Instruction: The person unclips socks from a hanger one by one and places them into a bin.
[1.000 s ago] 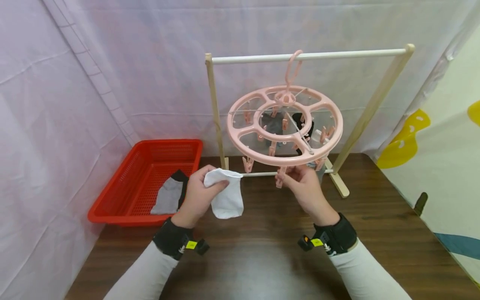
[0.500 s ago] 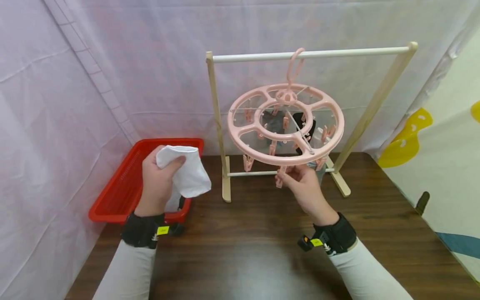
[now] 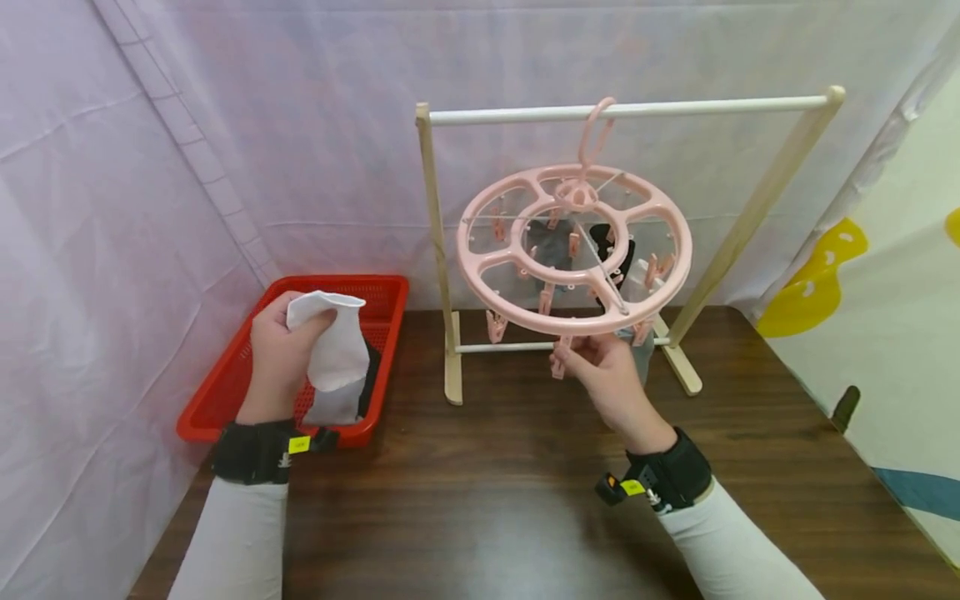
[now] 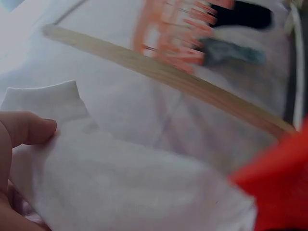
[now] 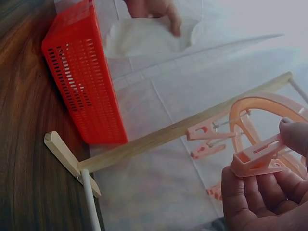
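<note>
My left hand (image 3: 279, 354) pinches a white sock (image 3: 341, 346) between thumb and fingers, near its cuff, above the red basket (image 3: 389, 367). The sock's foot hangs down over a grey cloth piece (image 3: 330, 407) and a black one (image 3: 370, 383) lying in the basket. At the front of a round pink clip hanger (image 3: 577, 326), my right hand (image 3: 611, 375) pinches a pink clothespin (image 5: 257, 156) between thumb and fingers. Its fingers are partly behind the hanger in the head view. A black sock (image 3: 621, 260) and grey cloth (image 3: 551, 242) hang from other clips.
By its hook, the hanger hangs on the white bar (image 3: 510, 116) of a wooden rack (image 3: 435, 208). The rack's feet (image 3: 453, 375) stand on the dark wooden table (image 3: 480, 500). White curtain (image 3: 315, 167) covers the back and left side.
My left hand has moved left with the white sock, from in front of the rack to over the red basket. The right hand stays at the same clothespin.
</note>
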Demonstrator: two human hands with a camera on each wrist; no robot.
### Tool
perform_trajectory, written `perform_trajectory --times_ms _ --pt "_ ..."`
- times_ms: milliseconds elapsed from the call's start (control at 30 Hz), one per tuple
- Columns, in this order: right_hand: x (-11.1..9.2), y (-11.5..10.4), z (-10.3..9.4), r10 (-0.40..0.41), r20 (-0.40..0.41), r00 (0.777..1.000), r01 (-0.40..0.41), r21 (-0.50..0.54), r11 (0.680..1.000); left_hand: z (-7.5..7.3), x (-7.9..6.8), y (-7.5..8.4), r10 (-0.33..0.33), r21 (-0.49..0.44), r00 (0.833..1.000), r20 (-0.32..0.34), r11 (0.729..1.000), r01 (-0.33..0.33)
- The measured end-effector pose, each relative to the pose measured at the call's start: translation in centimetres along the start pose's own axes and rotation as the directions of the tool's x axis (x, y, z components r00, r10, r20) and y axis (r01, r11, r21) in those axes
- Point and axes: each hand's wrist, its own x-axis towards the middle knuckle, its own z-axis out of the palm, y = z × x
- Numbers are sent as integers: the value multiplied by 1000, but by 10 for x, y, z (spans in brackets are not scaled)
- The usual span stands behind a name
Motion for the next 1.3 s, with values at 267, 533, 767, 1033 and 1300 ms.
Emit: perform_trajectory --times_ms 267,533,767,1033,1300 --pt "1 -3 -2 21 -13 1000 -20 15 1000 -2 -7 -13 -35 194 994 104 981 14" --pt "2 -3 -1 7 20 1000 -8 38 999 -5 -3 -25 -56 428 968 243 902 -55" --pt "1 -1 1 17 4 1000 -17 31 999 1 -1 -33 -51 519 973 224 851 -75" --pt "1 0 1 23 8 1000 -23 39 999 1 -3 -31 -53 551 985 163 833 -47" --pt "1 0 2 41 -2 999 -41 20 999 4 -6 -23 -7 605 993 117 794 -65"
